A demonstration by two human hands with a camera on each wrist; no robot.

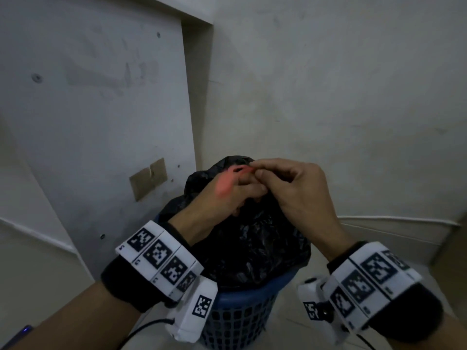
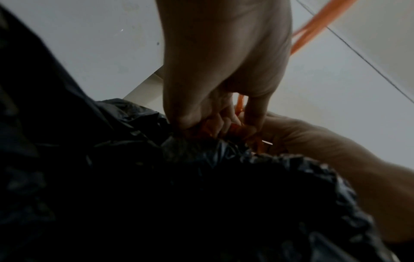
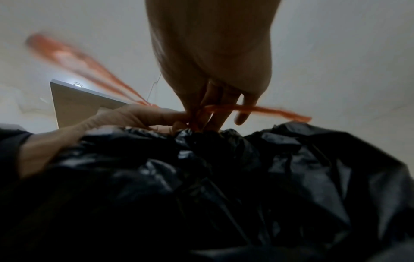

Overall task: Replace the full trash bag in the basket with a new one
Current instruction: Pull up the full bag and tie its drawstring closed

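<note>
While the black trash bag [image 1: 255,238] sits in the blue basket [image 1: 242,309], both hands pinch its orange drawstring [image 3: 257,110].

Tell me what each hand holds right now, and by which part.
Both hands hold the orange drawstring of the black trash bag, right at the gathered neck: left hand and right hand each pinch the strands there.

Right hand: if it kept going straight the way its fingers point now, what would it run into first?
The right hand points leftward at the left hand, with the orange drawstring pinched between them above the black trash bag. It would likely meet the left hand's fingers almost at once; depth is unclear.
</note>
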